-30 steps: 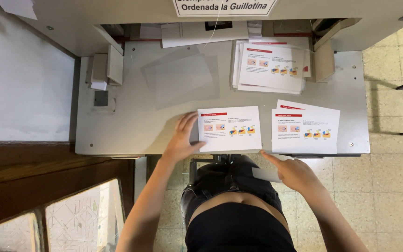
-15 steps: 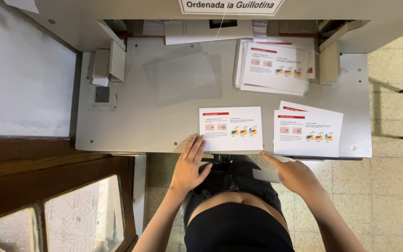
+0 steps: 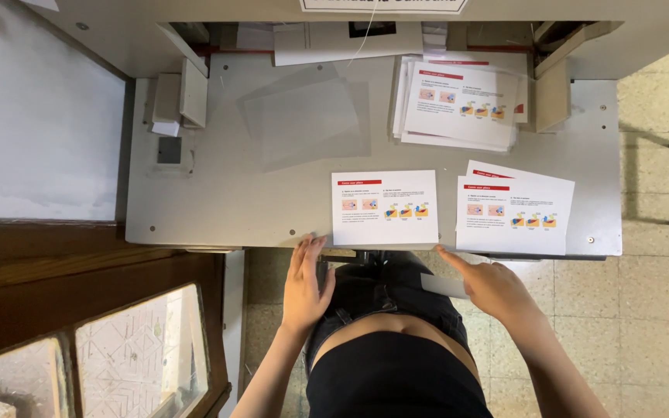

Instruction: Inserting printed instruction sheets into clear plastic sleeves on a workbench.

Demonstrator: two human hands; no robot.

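Observation:
A printed white sheet (image 3: pixel 385 207) with a red heading and small coloured pictures lies at the front edge of the grey metal cutter table (image 3: pixel 218 201). My left hand (image 3: pixel 305 285) hangs just below that edge, fingers straight and together, holding nothing. My right hand (image 3: pixel 488 283) is below the table front too, its index finger stretched toward the edge under a small stack of like sheets (image 3: pixel 515 207); a grey bar sits beside it. A thicker stack of the same sheets (image 3: pixel 458 103) rests at the back right.
A clear plastic sheet (image 3: pixel 303 120) lies mid-table. A white block and guide (image 3: pixel 180 97) stand at the back left, a side fence (image 3: pixel 555 93) at the back right. A white surface (image 3: pixel 40 131) and a wooden window frame (image 3: pixel 94 310) lie to the left; tiled floor to the right.
My left hand has slid off the front sheet and dropped below the table edge. My right hand stays under the front right. The camera has tilted slightly.

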